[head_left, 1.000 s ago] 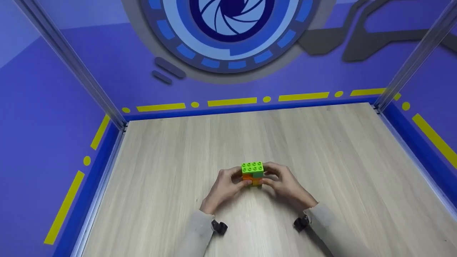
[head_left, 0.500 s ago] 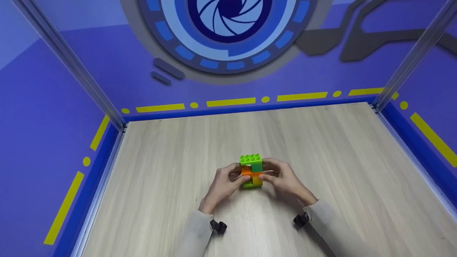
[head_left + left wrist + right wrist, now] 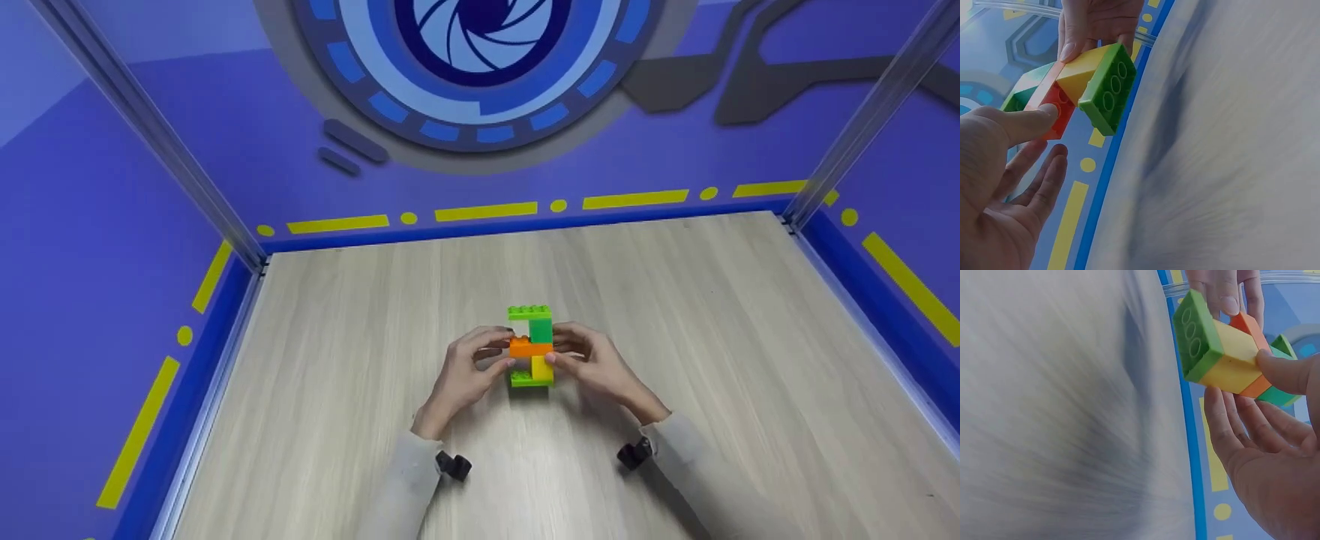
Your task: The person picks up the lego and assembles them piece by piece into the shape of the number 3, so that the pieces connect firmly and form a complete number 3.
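Note:
Both hands hold a small toy-brick structure in the air above the table. Its light green studded brick point(image 3: 529, 311) tops a green brick point(image 3: 541, 331); under these come an orange brick point(image 3: 529, 347), a yellow brick point(image 3: 541, 367) and a light green base brick point(image 3: 531, 381). Gaps open on its left side, giving an E-like outline. My left hand point(image 3: 466, 371) pinches the orange brick's left end, thumb against it in the left wrist view. At the other side, my right hand point(image 3: 600, 367) grips around the orange and yellow bricks. The base's hollow underside point(image 3: 1191, 333) faces the right wrist camera.
A pale wooden table point(image 3: 360, 322) lies below the hands. Blue printed panels point(image 3: 202, 150) with yellow dashes enclose its back and sides, joined by metal corner posts point(image 3: 157, 142). Black wrist cameras point(image 3: 454, 466) sit at the grey sleeves point(image 3: 409, 480).
The brick structure has been raised and tipped back, so its front side with the gaps now shows more than its studded top. Both hands stay on it.

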A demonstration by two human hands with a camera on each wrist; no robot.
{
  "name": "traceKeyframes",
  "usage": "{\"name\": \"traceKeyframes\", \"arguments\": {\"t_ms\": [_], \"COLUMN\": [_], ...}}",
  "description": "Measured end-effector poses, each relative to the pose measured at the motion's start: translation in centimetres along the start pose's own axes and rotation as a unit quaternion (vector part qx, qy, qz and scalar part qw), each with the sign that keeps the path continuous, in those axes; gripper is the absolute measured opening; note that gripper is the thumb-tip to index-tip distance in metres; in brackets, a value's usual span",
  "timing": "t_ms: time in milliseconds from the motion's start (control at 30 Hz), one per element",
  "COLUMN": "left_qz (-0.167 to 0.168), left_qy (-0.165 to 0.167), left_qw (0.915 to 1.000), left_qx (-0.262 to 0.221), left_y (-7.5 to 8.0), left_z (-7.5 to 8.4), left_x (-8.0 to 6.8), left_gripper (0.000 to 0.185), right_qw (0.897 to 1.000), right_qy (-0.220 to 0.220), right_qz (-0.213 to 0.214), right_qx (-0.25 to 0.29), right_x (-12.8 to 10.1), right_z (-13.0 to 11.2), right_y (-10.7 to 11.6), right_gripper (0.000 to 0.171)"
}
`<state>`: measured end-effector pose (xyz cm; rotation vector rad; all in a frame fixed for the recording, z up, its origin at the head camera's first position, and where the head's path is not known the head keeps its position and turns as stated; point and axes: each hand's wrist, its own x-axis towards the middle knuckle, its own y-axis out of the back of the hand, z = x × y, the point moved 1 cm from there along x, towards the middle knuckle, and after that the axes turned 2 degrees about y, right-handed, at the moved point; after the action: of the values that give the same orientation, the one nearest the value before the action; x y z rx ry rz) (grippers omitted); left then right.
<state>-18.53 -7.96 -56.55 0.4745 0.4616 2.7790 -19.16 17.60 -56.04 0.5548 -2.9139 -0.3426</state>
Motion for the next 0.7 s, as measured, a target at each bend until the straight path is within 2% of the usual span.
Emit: {"name": "traceKeyframes", "arguments": {"t_ms": [267,467,700], "left_qz": [-0.005,-0.007,-0.010], "left_qy": [-0.018,-0.013,-0.005], "left_qw": [0.9994,0.9987,0.9989], "left_qx": [0.029,0.048,0.044], "left_y": [0.6,1.1,1.0], "left_z": [0.4,0.2,-0.5], "left_x": [1.0,1.9,2.9], "left_gripper": [0.035,0.034,0.033], "right_qw": [1.000,1.000,0.999], "right_qy": [-0.017,-0.028,-0.031], "right_qz": [0.002,0.013,0.029], "right_qx": [-0.014,-0.007,0.008], "right_x": [0.6,1.3,2.0], "right_z": [-0.7,-1.0,-0.4], "right_y": [0.2,0.0,0.0], "right_gripper": [0.051,0.049,0.045]}}
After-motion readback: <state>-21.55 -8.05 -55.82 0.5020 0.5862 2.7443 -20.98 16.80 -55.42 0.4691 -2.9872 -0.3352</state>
